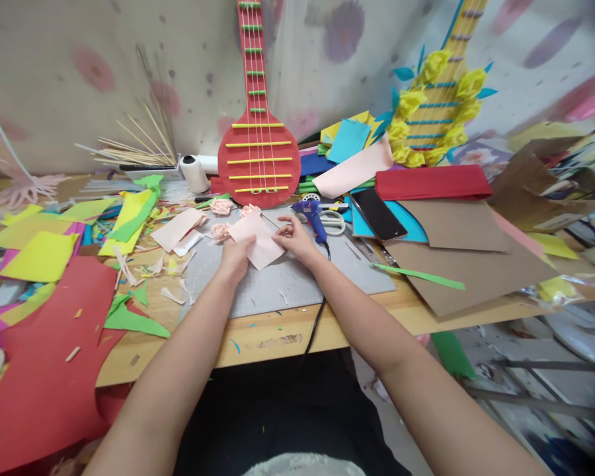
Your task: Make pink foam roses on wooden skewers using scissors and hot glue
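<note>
A pale pink paper square (262,250) is pinched in my left hand (236,259), thumb on top, above the grey cutting mat (297,287). At the paper's right edge, my right hand (295,239) has its fingers bent together around a thin stick (268,220), whose far end points up and left over the paper. Several pink paper roses, one of them a rose (221,207), lie just behind and left of the square. To the left rest more pale pink paper pieces (178,228). A blue glue gun (313,218) lies right behind my right hand.
A red paper-covered lute shape (259,165) leans at the back; a yellow one with paper flowers (431,109) stands right. A phone (379,213), brown cardboard (476,271) and scissors (332,223) lie right. Red sheet (54,350) and scraps cover the left. The black cord (317,324) hangs over the front edge.
</note>
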The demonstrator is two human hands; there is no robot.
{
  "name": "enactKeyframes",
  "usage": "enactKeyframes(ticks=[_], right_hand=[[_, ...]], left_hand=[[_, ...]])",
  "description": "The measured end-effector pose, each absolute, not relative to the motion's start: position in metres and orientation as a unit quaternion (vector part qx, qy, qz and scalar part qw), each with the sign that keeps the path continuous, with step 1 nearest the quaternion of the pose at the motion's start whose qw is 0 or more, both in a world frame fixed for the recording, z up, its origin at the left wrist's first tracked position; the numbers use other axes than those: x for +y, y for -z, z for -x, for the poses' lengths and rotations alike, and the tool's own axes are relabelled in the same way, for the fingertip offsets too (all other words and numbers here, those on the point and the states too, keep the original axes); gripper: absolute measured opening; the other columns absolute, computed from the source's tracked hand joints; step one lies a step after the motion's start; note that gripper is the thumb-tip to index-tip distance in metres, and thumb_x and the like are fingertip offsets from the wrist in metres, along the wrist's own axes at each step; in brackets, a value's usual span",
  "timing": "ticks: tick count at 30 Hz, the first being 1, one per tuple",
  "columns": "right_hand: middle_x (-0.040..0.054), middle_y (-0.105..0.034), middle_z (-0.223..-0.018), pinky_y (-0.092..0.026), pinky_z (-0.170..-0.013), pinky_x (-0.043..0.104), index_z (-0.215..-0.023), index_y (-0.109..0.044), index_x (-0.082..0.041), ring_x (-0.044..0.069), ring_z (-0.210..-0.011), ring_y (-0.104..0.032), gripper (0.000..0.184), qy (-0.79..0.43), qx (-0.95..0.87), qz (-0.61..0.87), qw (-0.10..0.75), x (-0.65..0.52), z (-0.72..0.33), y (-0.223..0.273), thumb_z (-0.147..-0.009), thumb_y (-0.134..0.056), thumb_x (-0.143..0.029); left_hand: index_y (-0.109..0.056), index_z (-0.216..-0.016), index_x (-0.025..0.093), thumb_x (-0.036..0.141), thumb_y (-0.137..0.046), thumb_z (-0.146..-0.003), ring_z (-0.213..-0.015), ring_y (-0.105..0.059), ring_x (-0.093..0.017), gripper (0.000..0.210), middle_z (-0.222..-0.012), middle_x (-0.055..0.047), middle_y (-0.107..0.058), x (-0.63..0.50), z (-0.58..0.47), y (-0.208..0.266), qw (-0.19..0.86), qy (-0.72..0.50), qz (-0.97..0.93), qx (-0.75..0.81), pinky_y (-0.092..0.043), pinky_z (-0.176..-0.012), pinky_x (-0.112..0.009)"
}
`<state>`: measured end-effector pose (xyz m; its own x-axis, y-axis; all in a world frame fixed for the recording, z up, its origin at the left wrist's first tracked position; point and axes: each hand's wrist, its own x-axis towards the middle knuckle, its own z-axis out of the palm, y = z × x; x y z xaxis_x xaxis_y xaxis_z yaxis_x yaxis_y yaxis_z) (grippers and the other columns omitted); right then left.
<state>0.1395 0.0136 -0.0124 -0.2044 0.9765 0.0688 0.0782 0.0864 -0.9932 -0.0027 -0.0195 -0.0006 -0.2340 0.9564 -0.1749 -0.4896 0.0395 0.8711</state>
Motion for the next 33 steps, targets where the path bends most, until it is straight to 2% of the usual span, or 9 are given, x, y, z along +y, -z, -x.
enactKeyframes(ticks=[8, 15, 17, 19, 22, 24, 26, 29, 33], right_hand=[[-0.0076, -0.052, -0.067, -0.044, -0.046, 0.021, -0.096, -0.041, -0.021, 0.008, -0.051, -0.054, 0.04, -0.537, -0.554, 0.451, 0.448, 0.016, -0.146, 0.012, -0.061, -0.061, -0.022], [-0.0061, -0.049, -0.067, -0.044, -0.045, 0.021, -0.089, -0.047, -0.02, 0.007, -0.05, -0.051, 0.024, -0.471, -0.55, 0.504, 0.47, 0.021, -0.146, 0.019, -0.067, -0.055, -0.018], [-0.0036, -0.052, -0.07, -0.048, -0.052, 0.025, -0.084, -0.051, -0.02, 0.009, -0.055, -0.053, 0.015, -0.416, -0.578, 0.528, 0.463, 0.021, -0.148, 0.02, -0.069, -0.053, -0.02], [0.0012, -0.058, -0.078, -0.051, -0.068, 0.033, -0.079, -0.056, -0.019, 0.014, -0.069, -0.058, 0.008, -0.337, -0.633, 0.535, 0.446, 0.02, -0.151, 0.019, -0.072, -0.054, -0.023], [0.0088, -0.061, -0.098, -0.041, -0.092, 0.043, -0.08, -0.063, -0.019, 0.021, -0.097, -0.056, 0.012, -0.227, -0.705, 0.514, 0.433, 0.017, -0.152, 0.014, -0.075, -0.056, -0.027], [0.0106, -0.059, -0.109, -0.034, -0.1, 0.044, -0.088, -0.064, -0.019, 0.023, -0.109, -0.051, 0.016, -0.195, -0.722, 0.495, 0.442, 0.013, -0.15, 0.009, -0.076, -0.056, -0.027], [0.0097, -0.057, -0.114, -0.034, -0.101, 0.043, -0.094, -0.063, -0.021, 0.022, -0.113, -0.048, 0.021, -0.209, -0.72, 0.476, 0.459, 0.009, -0.147, 0.005, -0.076, -0.056, -0.027], [0.0071, -0.06, -0.105, -0.044, -0.087, 0.037, -0.101, -0.057, -0.021, 0.018, -0.098, -0.056, 0.029, -0.339, -0.686, 0.452, 0.459, 0.004, -0.14, 0.002, -0.075, -0.057, -0.034], [-0.0003, -0.058, -0.081, -0.046, -0.071, 0.028, -0.085, -0.053, -0.019, 0.013, -0.075, -0.056, 0.026, -0.468, -0.647, 0.432, 0.419, 0.0, -0.133, 0.005, -0.067, -0.063, -0.035]], left_hand=[[-0.061, -0.091, 0.016, 0.009, -0.066, -0.057, -0.095, -0.064, -0.024, 0.036, -0.097, -0.007, -0.069, -0.019, 0.007, -0.001, 0.565, -0.644, -0.258, 0.446, -0.049, -0.087, -0.039], [-0.061, -0.092, 0.016, 0.009, -0.066, -0.056, -0.097, -0.063, -0.026, 0.037, -0.098, -0.008, -0.069, -0.017, 0.011, 0.0, 0.558, -0.636, -0.258, 0.467, -0.049, -0.087, -0.04], [-0.061, -0.093, 0.017, 0.01, -0.067, -0.055, -0.097, -0.063, -0.026, 0.039, -0.1, -0.008, -0.068, -0.015, 0.014, 0.002, 0.553, -0.639, -0.26, 0.467, -0.049, -0.088, -0.04], [-0.061, -0.094, 0.017, 0.01, -0.068, -0.055, -0.097, -0.063, -0.026, 0.04, -0.102, -0.008, -0.068, -0.014, 0.016, 0.004, 0.555, -0.642, -0.262, 0.459, -0.049, -0.088, -0.04], [-0.061, -0.094, 0.017, 0.009, -0.068, -0.056, -0.097, -0.063, -0.025, 0.04, -0.101, -0.007, -0.068, -0.013, 0.015, 0.004, 0.567, -0.648, -0.242, 0.446, -0.05, -0.087, -0.039], [-0.06, -0.095, 0.017, 0.008, -0.067, -0.058, -0.097, -0.063, -0.024, 0.039, -0.101, -0.007, -0.068, -0.014, 0.013, 0.003, 0.576, -0.653, -0.222, 0.439, -0.051, -0.087, -0.038], [-0.06, -0.097, 0.017, 0.007, -0.065, -0.06, -0.098, -0.063, -0.023, 0.038, -0.102, -0.007, -0.068, -0.015, 0.011, 0.001, 0.585, -0.654, -0.213, 0.43, -0.051, -0.088, -0.037], [-0.06, -0.099, 0.017, 0.008, -0.064, -0.063, -0.101, -0.062, -0.024, 0.037, -0.104, -0.007, -0.067, -0.016, 0.009, 0.0, 0.598, -0.651, -0.213, 0.416, -0.05, -0.089, -0.037], [-0.059, -0.101, 0.016, 0.008, -0.065, -0.065, -0.103, -0.06, -0.025, 0.037, -0.107, -0.009, -0.066, -0.016, 0.006, 0.001, 0.604, -0.655, -0.199, 0.409, -0.049, -0.091, -0.037]])
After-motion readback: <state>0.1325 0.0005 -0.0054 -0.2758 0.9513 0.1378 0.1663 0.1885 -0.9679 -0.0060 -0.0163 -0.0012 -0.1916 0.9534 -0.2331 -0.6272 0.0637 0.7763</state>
